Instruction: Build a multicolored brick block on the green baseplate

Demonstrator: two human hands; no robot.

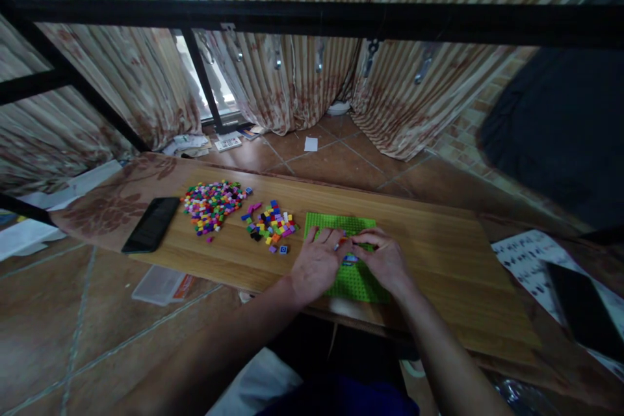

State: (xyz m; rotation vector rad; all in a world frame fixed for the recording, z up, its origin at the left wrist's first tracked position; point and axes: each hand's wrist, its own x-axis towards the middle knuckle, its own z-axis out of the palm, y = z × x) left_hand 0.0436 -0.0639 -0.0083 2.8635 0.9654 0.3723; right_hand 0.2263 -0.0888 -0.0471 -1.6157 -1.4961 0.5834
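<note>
Two hands, the left hand (316, 265) and the right hand (385, 259), meet over a green studded plate (359, 285) on a wooden tabletop (439, 253). Their fingers are bent and held narrow, nearly touching, around a few small bricks (350, 259), some red and blue, on the plate; the fingers cover so much that I cannot tell whether either hand grips one. Left of the plate lies a loose scatter of toy bricks (273, 226) in yellow, blue, black, white and other colours. Farther left is a larger, denser heap of bricks (212, 205), with a dark phone (152, 224) lying flat beside it. On the tiled floor (117, 331) below sits a clear plastic box (156, 285). Off to the right, a dark flat device (582, 305) rests on a printed sheet (521, 259). A black bar (302, 18) crosses above, before striped curtains (298, 97).
</note>
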